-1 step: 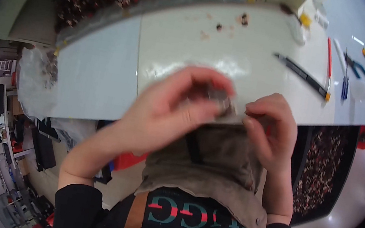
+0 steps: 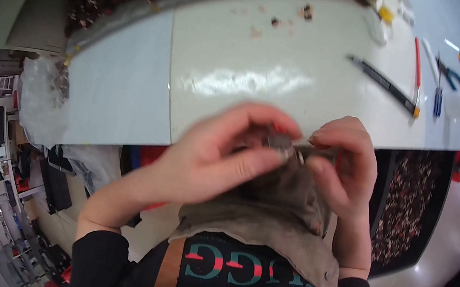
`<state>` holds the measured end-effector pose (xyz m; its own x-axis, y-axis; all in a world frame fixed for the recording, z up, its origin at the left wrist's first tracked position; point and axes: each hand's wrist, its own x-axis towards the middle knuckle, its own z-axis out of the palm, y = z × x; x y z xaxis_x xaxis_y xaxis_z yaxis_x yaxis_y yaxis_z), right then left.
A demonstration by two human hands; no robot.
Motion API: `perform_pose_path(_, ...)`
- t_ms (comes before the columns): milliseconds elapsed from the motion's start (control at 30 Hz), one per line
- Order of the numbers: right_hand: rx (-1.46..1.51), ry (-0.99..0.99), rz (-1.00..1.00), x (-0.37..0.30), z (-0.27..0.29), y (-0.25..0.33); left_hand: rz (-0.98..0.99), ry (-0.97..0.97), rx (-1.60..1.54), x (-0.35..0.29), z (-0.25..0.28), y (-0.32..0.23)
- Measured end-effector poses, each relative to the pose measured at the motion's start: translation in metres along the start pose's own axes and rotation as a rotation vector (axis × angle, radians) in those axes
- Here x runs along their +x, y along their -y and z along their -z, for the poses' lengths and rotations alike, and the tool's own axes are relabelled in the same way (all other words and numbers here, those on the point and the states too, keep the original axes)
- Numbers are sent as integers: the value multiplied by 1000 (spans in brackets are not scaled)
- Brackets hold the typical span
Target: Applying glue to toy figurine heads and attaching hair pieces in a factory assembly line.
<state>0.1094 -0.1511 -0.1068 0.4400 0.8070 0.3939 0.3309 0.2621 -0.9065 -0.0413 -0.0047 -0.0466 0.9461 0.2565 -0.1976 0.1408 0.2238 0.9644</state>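
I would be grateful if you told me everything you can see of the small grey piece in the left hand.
The small grey piece looks short and roundish, with a slightly shiny surface that may be metal or plastic; blur hides its finer parts and exact tilt. The left hand holds it between thumb and fingers, which partly cover it. In the picture, it appears near the front edge of the white table, with the right hand close beside it.

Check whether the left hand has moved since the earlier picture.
Yes: judged against the table, the left hand has shifted nearer the person's body, away from the table's far side.
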Motion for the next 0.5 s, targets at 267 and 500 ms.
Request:
perform_pose_path(267,72,33,-227,-73,-35,-7,70,-103,-304,-30,-23,77)
perform_pose_path(500,395,-76,-474,-88,-44,-12,172,-112,-330,-33,-21,97)
